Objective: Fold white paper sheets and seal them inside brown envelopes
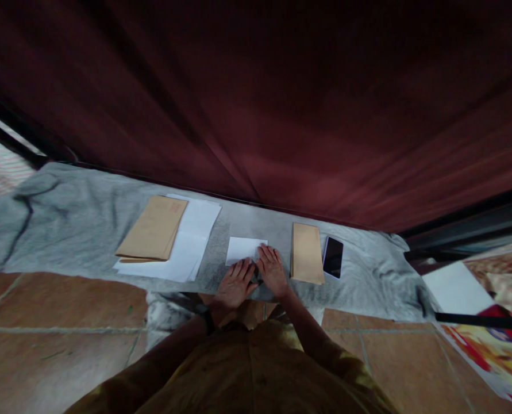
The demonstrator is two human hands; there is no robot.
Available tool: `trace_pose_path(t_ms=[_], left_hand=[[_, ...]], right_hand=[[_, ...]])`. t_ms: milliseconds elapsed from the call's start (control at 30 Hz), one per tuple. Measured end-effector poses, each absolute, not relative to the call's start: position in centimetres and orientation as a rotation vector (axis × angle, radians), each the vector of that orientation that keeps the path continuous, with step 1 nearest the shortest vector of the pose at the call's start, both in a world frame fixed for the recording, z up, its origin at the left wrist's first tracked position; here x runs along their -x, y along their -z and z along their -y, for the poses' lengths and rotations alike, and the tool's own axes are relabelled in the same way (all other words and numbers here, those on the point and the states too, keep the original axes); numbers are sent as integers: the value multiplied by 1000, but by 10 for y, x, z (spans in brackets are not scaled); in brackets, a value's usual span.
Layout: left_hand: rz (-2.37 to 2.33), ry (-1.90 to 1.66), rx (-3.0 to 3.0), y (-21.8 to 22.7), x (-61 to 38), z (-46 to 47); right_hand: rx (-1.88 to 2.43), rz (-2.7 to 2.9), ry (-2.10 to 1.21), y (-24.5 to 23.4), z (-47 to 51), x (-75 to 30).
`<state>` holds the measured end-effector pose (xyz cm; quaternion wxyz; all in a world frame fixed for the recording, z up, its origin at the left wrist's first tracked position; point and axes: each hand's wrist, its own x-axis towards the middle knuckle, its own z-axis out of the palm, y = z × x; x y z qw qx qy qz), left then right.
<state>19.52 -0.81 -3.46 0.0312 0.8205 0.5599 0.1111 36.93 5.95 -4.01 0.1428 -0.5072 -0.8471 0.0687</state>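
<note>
A small folded white paper (243, 249) lies on the grey cloth (74, 218) right in front of me. My left hand (235, 286) lies flat with its fingers stretched out, touching the paper's near edge. My right hand (273, 268) presses flat on the paper's right corner, fingers spread. Neither hand grips anything.
A stack of brown envelopes (153, 229) rests on white sheets (191, 241) to the left. One brown envelope (306, 253) and a black phone (333, 257) lie to the right. A dark red curtain (281, 103) hangs behind. Terracotta floor tiles (57, 322) lie near me, colourful printed paper (492, 339) at far right.
</note>
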Motion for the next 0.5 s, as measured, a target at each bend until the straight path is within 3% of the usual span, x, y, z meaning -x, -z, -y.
trace_pose_path(t_ms=[500], left_hand=[[-1804, -454, -2444, 36, -201, -48]], right_hand=[[1561, 2401, -129, 43, -58, -362]])
